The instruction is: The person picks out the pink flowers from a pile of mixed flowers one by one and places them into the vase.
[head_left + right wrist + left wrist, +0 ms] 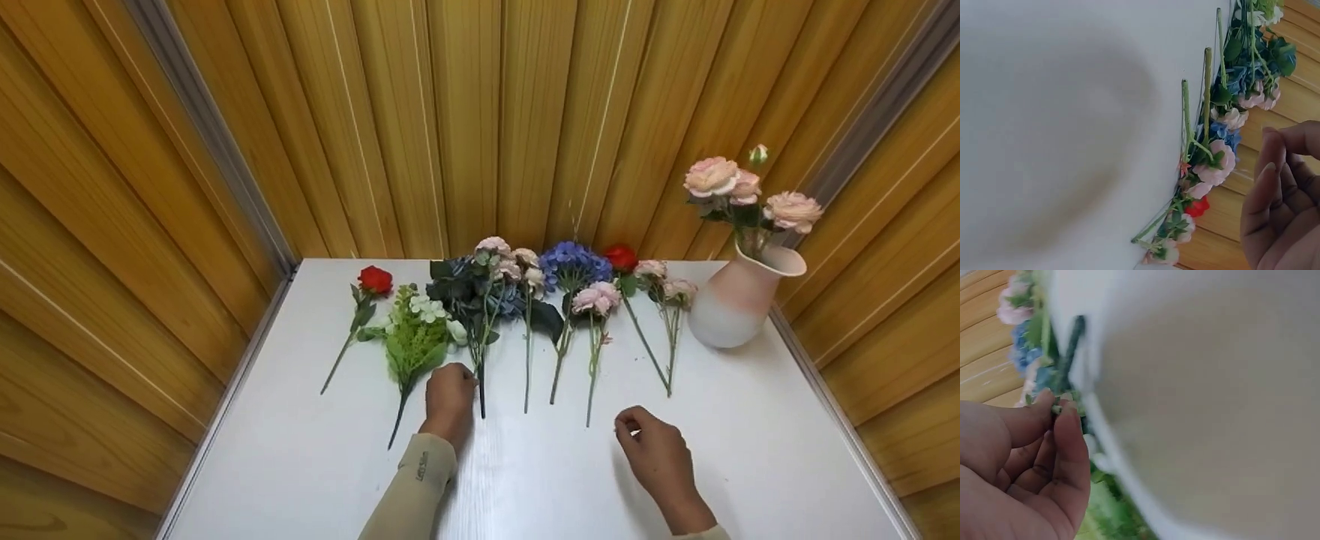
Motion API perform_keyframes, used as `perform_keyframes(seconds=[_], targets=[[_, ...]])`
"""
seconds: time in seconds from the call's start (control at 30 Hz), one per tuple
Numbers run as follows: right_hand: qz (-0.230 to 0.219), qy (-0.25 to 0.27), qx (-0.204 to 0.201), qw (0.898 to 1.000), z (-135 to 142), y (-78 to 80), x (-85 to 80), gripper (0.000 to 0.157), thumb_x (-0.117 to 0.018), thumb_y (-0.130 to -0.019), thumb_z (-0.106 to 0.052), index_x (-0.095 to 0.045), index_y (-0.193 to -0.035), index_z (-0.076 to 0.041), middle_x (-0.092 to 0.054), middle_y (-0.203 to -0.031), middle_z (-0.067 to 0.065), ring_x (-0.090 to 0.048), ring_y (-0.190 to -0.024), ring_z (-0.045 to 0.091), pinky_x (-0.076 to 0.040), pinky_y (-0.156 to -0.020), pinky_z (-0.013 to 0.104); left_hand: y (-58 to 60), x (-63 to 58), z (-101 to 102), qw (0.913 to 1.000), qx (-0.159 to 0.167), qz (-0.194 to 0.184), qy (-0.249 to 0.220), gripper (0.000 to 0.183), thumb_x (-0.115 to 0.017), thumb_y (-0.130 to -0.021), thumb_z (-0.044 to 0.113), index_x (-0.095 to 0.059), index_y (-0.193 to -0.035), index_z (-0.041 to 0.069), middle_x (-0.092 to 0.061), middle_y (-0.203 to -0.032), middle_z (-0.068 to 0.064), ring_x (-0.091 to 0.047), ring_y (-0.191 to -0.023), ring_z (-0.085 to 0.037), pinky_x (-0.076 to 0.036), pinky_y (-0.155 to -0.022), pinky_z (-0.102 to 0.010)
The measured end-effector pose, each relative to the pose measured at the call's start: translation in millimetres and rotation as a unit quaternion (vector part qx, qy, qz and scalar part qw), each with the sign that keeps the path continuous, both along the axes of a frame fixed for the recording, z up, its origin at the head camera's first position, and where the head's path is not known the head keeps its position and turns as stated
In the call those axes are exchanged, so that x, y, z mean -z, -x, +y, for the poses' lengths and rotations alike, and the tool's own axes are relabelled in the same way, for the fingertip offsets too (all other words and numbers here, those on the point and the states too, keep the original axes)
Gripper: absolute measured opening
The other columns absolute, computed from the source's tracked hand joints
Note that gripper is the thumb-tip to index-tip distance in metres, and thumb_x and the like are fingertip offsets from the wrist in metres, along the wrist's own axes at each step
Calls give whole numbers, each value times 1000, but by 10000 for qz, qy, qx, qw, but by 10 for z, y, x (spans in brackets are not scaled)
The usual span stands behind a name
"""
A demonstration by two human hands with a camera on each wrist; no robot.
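Observation:
My left hand [450, 401] pinches a thin green stem [1057, 408] between thumb and forefinger, its cut end showing at the fingertips. That stem seems to lead up to the pink flowers [493, 246] lying over a dark blue bloom [457, 292]. Beside the hand lies the dark blue bloom's thick stem [1074, 349]. To its left is a green spray with white flowers [416, 337]. My right hand [656, 457] hovers over the front right of the table with loosely curled fingers and nothing in them. Nearest to it is a pink flower [597, 298] with a long stem.
A pink and white vase [731, 304] with pale pink roses [712, 177] stands at the back right. Along the back lie a blue hydrangea [574, 264], red roses [375, 280] and other pink flowers [679, 290]. Wood-patterned walls [465, 127] enclose the white table [277, 465].

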State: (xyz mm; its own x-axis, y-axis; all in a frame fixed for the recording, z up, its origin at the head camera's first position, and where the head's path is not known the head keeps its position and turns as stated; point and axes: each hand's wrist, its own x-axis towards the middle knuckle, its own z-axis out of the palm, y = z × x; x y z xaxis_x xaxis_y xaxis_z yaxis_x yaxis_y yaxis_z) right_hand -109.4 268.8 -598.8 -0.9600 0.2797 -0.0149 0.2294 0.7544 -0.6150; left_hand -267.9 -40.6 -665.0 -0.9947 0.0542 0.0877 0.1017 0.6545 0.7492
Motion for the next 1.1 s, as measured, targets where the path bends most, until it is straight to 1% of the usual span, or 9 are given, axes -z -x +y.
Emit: perform_keyframes(seconds=[0.17, 0.23, 0.3, 0.4, 0.5, 0.6, 0.73, 0.9, 1.1], targets=[[-272, 267, 72, 9992, 7, -61, 12, 24, -67, -107, -7, -80, -128, -9, -85, -128, 14, -82, -109, 28, -67, -81, 44, -154, -210, 79, 9987, 225, 331, -325, 10, -79, -104, 12, -86, -99, 8, -85, -94, -8, -80, -87, -26, -64, -77, -42], [-377, 431, 84, 9983, -10, -77, -7, 23, -67, -108, -10, -80, -128, -9, -85, -126, 12, -82, -108, 27, -67, -81, 42, -369, -529, 173, 9975, 271, -36, -647, 8, -78, -105, 7, -85, -103, 3, -85, -97, -13, -79, -86, -27, -65, -76, -43], [-414, 606, 69, 9973, -37, -86, -45, 22, -69, -109, -14, -81, -127, -9, -86, -122, 10, -81, -106, 23, -66, -78, 38, -510, -573, 253, 9923, 448, -117, -1145, 8, -76, -107, 6, -83, -105, 3, -83, -95, -15, -76, -80, -21, -64, -72, -35], [-349, 948, -33, 9949, -90, -81, -151, 21, -71, -112, -19, -82, -127, -10, -85, -120, 7, -79, -101, 16, -64, -76, 32, -740, -617, 400, 9775, 803, -355, -1916, 7, -76, -107, 4, -82, -105, 3, -81, -94, -17, -72, -74, -12, -63, -66, -24], [-213, 1563, -137, 9874, -152, -47, -284, 26, -73, -113, -27, -81, -133, -12, -85, -123, 7, -78, -98, 14, -62, -75, 29, -957, -654, 544, 9613, 1220, -614, -2392, 7, -76, -107, 4, -82, -105, 4, -82, -96, -18, -74, -76, -8, -64, -68, -21], [-40, 2501, -158, 9681, -213, 15, -387, 37, -71, -114, -32, -75, -145, -12, -83, -134, 10, -76, -97, 15, -61, -74, 28, -1139, -691, 661, 9471, 1624, -970, -2595, 8, -74, -108, 3, -82, -106, 5, -83, -97, -14, -75, -78, -6, -65, -70, -21], [102, 3590, -17, 9333, -273, 68, -453, 45, -67, -117, -32, -66, -156, -8, -80, -143, 11, -74, -96, 17, -60, -75, 29, -1324, -680, 745, 9316, 1953, -1447, -2702, 12, -70, -108, -2, -81, -106, 3, -81, -92, -5, -73, -78, -7, -64, -69, -21], [170, 4019, 52, 9155, -279, 41, -456, 41, -66, -118, -27, -67, -151, -3, -85, -125, 4, -71, -92, 13, -61, -79, 27, -1446, -621, 768, 9203, 2241, -1840, -2625, 17, -67, -109, -3, -81, -105, 6, -78, -89, 0, -72, -78, -8, -62, -67, -20], [254, 3926, -248, 9190, -210, 11, -439, 38, -71, -114, -19, -70, -144, 4, -84, -115, 0, -72, -97, 12, -64, -87, 27, -1458, -594, 718, 9080, 2396, -2148, -2683, 18, -64, -112, -1, -81, -109, 3, -77, -91, -2, -73, -79, -10, -65, -69, -23]])
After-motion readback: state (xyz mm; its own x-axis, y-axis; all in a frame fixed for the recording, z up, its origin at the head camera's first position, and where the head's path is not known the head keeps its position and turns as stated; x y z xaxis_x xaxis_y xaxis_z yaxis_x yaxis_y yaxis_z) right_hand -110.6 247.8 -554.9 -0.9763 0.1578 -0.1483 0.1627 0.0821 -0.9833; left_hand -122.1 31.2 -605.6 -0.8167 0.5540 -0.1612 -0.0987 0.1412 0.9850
